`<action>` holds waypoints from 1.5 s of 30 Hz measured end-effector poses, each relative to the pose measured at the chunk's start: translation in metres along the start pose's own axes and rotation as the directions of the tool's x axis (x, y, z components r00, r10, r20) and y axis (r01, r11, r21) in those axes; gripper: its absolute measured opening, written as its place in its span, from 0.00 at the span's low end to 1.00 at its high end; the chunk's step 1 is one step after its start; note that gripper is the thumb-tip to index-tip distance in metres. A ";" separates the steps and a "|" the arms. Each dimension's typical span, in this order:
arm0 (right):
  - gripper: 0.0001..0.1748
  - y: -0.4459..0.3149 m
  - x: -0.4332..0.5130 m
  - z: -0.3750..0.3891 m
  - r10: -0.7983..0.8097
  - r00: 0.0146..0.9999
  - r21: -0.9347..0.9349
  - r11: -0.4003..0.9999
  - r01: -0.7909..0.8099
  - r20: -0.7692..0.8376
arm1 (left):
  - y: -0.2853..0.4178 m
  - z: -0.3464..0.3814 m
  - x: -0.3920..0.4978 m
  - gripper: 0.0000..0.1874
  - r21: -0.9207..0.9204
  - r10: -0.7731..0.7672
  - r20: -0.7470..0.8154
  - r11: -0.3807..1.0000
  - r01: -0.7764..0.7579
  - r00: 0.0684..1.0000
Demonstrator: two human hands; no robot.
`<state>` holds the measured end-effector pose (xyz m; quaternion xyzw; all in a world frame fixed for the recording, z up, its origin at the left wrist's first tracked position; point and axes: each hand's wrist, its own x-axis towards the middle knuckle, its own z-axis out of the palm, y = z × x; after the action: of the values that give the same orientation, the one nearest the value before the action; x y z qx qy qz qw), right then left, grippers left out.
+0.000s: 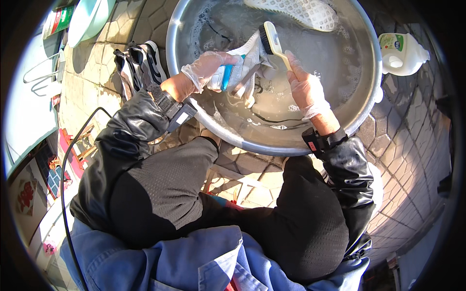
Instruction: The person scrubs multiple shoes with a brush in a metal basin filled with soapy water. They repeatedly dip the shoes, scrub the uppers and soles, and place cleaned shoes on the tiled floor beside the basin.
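A large metal basin (271,146) of cloudy, sudsy water stands before me. My left hand (210,65), in a clear plastic glove, grips a wet white-and-grey shoe (251,60) with a turquoise patch, held over the water. In my right hand (307,89), also gloved, is the handle of a scrubbing brush (273,39) with a cream back and dark bristles. The bristles lie at the shoe's upper end; whether they press on it I cannot tell. Another white shoe (302,14) floats sole up at the basin's far side.
A white detergent jug (400,54) lies right of the basin. Shoes (140,67) stand on the paving to the left, below pale green basins (89,22). A black cable (64,174) runs along my left side. My knees flank a low stool (233,174).
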<state>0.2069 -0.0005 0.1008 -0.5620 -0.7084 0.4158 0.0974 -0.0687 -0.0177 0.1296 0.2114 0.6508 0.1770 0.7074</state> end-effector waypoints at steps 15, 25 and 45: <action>0.24 0.066 0.041 0.005 -0.245 0.964 -0.664 0.704 0.252 0.106 | -0.018 0.006 0.009 0.32 0.508 0.301 0.060 0.812 -0.288 0.952; 0.29 0.037 -0.001 0.004 -0.013 0.999 -0.069 0.997 0.016 0.036 | -0.007 0.016 0.004 0.31 0.431 0.233 0.084 0.868 -0.246 0.969; 0.34 -0.009 -0.024 0.003 -0.295 0.952 -0.079 0.950 0.301 0.084 | -0.018 0.005 0.012 0.36 0.545 0.242 0.015 0.812 -0.211 0.970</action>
<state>0.2071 -0.0229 0.1133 -0.4374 -0.8063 0.3833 0.1081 -0.0627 -0.0270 0.1103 0.4738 0.6635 0.0742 0.5742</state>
